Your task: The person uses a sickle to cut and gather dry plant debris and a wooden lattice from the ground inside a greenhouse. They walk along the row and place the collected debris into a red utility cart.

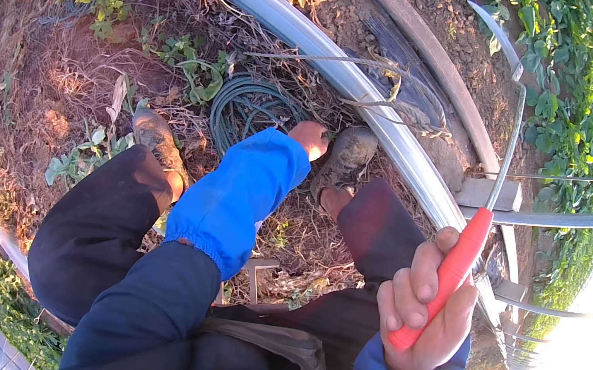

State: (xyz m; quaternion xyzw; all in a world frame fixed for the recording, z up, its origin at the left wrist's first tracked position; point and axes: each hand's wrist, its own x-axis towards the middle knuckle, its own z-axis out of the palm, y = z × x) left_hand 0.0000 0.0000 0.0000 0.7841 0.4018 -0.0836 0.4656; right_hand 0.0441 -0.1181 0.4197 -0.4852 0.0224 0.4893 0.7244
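Nearest, the right hand is clenched around the red handle of a thin curved metal tool; it looks light and stiff, best gripped mid-handle. Farther down, the left hand reaches the coiled green hose among dry stems; its grip is hidden.

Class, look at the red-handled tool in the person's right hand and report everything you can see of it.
The red-handled tool has a slim, smooth handle that looks like plastic, and a thin grey metal shaft rising from its top and curving left at the far end. It is held nearly upright, leaning slightly right. The right hand is closed around the lower handle, its fingers wrapped across the front; the handle's base pokes out below them. It is raised on the right, in front of a grey pipe. Its tip is too small to make out.
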